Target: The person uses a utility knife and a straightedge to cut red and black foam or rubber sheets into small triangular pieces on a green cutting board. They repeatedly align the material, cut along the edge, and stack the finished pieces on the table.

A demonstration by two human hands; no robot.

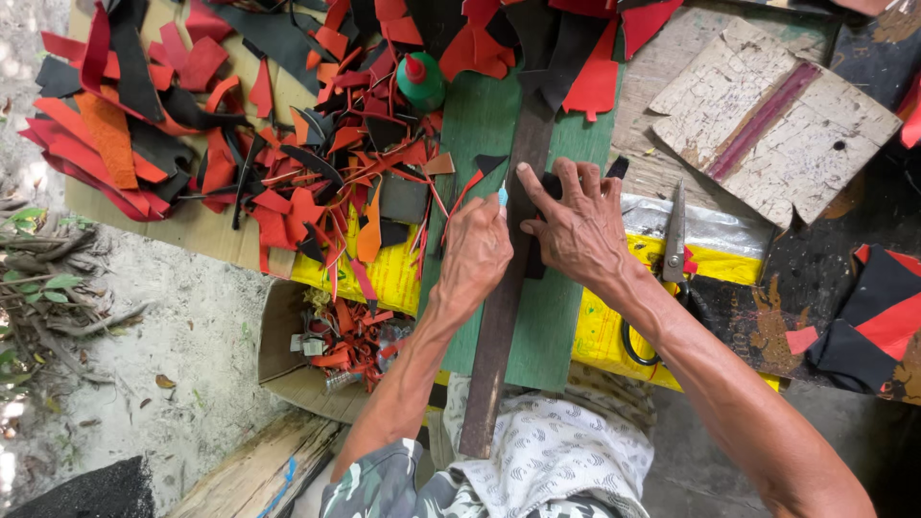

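— Packaging near the hands?
— Yellow plastic sheet (389, 273) spread flat under the green cutting mat (552, 317), poking out left and right of both wrists. Green round bottle with red cap (419, 81) beyond the left hand, upright among scraps. Open cardboard box (288, 369) below the left forearm, stuffed with red trimmings.
— And the hands?
— Left hand (474, 251) curled tight round a small pale-blue-tipped blade (502, 196), tip against the edge of a long dark wooden strip (508, 278). Right hand (577, 230) spread, fingers pressing flat on a black piece (549, 182) atop the strip.
— Textures around?
— Red, orange and black leathery offcuts (288, 173) heaped left of the left hand. Metal scissors (674, 235) just right of the right hand. Cracked whitish board (772, 120) further right on the surface.
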